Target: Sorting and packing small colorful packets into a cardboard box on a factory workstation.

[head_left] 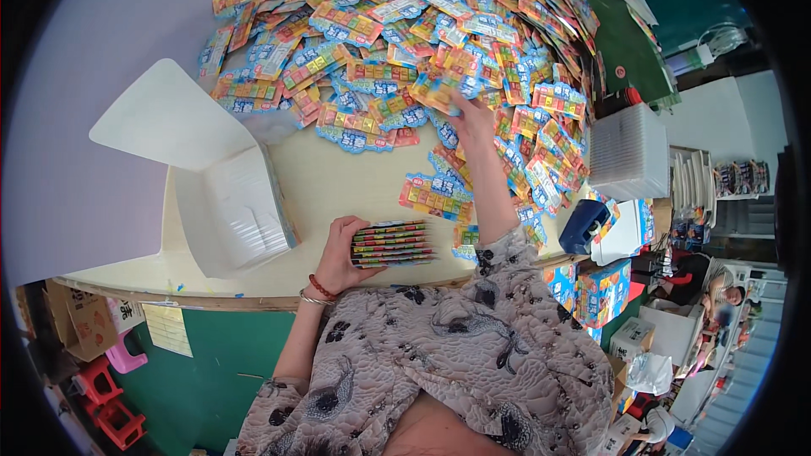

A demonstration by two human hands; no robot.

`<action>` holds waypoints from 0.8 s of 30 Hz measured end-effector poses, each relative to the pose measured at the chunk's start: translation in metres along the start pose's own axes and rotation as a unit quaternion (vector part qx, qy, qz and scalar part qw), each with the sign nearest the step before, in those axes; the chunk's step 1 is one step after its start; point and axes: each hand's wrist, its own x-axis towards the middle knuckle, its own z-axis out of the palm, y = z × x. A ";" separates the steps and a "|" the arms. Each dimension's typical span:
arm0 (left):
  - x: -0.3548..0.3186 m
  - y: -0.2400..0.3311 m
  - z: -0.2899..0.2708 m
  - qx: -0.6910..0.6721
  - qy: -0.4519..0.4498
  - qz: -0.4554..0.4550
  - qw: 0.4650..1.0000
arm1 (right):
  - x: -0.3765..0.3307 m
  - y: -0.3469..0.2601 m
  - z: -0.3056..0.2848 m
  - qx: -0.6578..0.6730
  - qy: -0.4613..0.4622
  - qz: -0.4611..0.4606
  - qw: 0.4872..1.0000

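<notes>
My left hand is closed around the left end of a stack of flat, colourful packets, held on edge near the front of the table. A red bead bracelet and a pale bangle circle that wrist. My right hand reaches out over a big heap of the same blue, yellow and red packets. Its fingers pinch one packet, blurred by motion. To the left stands a white box with its lid raised; only its bare inner walls show.
A blue tape dispenser sits at the table's right edge, near a pile of clear plastic trays. Printed cartons stand lower right. Red stools are on the green floor at left. Another person is far off at right.
</notes>
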 end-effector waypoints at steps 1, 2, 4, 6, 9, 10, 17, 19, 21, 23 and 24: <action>0.000 0.001 0.000 0.001 0.002 -0.002 1.000 | -0.004 0.003 0.010 0.003 0.002 0.001 1.000; 0.000 0.002 0.000 0.002 0.003 -0.004 1.000 | -0.007 0.003 0.020 -0.028 -0.006 -0.002 1.000; -0.001 0.001 0.001 0.005 0.000 -0.001 1.000 | -0.003 0.003 0.025 -0.058 -0.011 -0.006 0.998; -0.001 0.000 0.001 0.007 -0.002 0.002 1.000 | 0.007 0.000 0.023 -0.022 -0.029 0.048 0.998; -0.001 0.000 0.000 0.023 -0.004 0.014 1.000 | 0.016 -0.008 0.015 -0.045 -0.034 0.082 0.995; -0.002 0.000 0.000 0.021 -0.004 0.011 1.000 | 0.011 -0.013 0.018 -0.051 -0.054 0.090 0.993; -0.012 0.001 -0.002 0.020 -0.009 0.001 1.000 | -0.064 -0.052 -0.001 -0.329 -0.319 0.075 0.886; -0.012 0.002 -0.004 0.020 -0.018 0.001 1.000 | -0.063 -0.047 -0.019 -0.505 -0.410 0.012 0.760; -0.016 0.001 -0.004 0.019 -0.020 0.009 1.000 | -0.063 -0.041 -0.022 -0.481 -0.413 0.031 0.773; -0.015 0.002 -0.003 0.013 -0.016 0.003 1.000 | -0.080 -0.044 -0.008 -0.361 -0.325 0.036 0.873; -0.014 0.004 -0.004 0.008 -0.013 0.005 1.000 | -0.073 -0.041 -0.013 -0.359 -0.324 0.037 0.874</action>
